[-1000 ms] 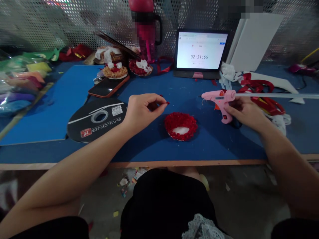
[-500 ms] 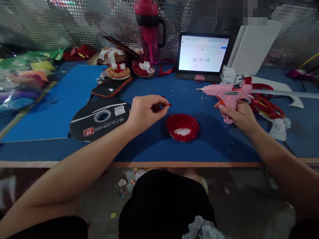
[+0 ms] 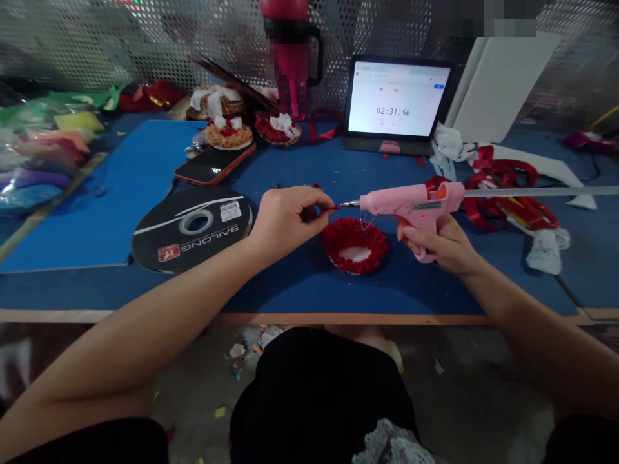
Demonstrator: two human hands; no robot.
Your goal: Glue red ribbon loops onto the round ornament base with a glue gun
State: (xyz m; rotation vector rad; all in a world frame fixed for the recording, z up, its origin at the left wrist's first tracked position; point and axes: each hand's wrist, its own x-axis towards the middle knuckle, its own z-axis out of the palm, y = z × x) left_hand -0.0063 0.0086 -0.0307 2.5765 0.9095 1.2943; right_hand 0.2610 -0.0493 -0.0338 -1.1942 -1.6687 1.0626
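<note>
Right hand (image 3: 442, 250) grips the pink glue gun (image 3: 410, 201) — nozzle (image 3: 352, 203) just beside the red piece (image 3: 336, 207) the left hand (image 3: 289, 220) pinches.

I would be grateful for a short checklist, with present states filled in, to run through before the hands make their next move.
1. Glue gun gripped by the right hand: ok, held at the handle.
2. Glue stick loaded: ok, it extends from the rear.
3. Left hand holding a small piece: cannot tell; the red at its fingertips may be a nail.
4. Nozzle well clear of the left fingertips: not ok, very close.
5. Red fluffy piece resting on the table: ok.
6. Nozzle hot: cannot tell.
</note>
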